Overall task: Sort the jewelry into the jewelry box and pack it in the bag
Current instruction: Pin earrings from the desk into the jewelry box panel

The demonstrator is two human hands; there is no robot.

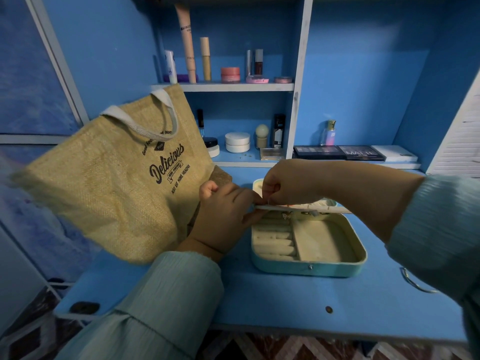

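While both hands [262,201] pinch its lid [301,208], jewelry box [309,266] open, earrings [285,216] inside

We have a single view, worn on the person's head, wide-angle, looking forward and down over a blue desk [259,302]. It sits close: both hands fall mid-frame, the sleeves run out at the near edge. Far ahead we face the shelves [223,87] squarely. A bag [109,193] fills the left, and straight lines bow toward the frame's edges.
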